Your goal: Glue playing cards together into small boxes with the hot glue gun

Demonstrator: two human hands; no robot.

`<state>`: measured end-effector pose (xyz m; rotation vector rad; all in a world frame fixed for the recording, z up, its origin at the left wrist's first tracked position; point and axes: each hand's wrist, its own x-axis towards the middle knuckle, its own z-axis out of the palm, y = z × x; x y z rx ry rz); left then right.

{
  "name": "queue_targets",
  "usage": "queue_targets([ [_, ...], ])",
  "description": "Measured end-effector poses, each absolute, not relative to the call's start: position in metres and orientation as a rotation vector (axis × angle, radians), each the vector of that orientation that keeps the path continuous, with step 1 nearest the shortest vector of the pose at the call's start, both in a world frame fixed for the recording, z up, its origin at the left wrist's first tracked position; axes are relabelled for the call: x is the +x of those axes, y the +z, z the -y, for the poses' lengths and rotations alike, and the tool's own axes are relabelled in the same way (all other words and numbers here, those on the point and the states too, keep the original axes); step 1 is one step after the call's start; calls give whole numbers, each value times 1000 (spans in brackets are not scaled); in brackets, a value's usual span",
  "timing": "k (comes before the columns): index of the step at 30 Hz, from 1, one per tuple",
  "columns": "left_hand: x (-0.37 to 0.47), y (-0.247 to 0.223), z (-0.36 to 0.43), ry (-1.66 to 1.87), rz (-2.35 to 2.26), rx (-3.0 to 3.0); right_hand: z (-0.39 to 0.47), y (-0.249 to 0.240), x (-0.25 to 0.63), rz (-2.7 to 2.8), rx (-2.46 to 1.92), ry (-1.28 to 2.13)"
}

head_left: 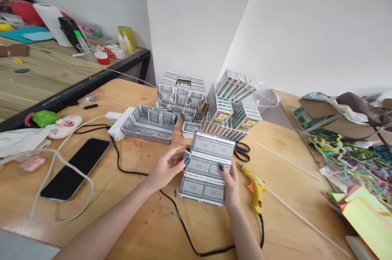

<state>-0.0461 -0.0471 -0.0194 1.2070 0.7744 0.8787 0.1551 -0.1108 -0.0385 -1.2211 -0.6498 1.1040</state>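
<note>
Between my hands is a flat panel of playing cards (203,166), its patterned card backs facing up in rows. My left hand (171,166) pinches its left edge, thumb on top, by a small bent card piece. My right hand (229,180) grips the right edge with the thumb lying on the face. Behind the panel stand a box built of cards (180,90) and an open card tray (150,123). A few loose cards (192,127) lie near them. To the right of my right hand rests a yellow glue gun (255,186), next to black scissors (241,152).
Stacked card packs (232,106) stand at the back. A black phone (76,168), white cable and power strip (121,123) occupy the left. The glue gun's black cord (183,227) crosses the front. Glue sticks (288,160), colourful pipe cleaners (358,166) and coloured paper (364,215) lie right.
</note>
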Motion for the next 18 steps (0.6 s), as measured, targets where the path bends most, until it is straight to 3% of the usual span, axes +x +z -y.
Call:
queue_targets([
  [18,-54,-16,41,778,-722,1111,111,-39,158,698,-1220,1103],
])
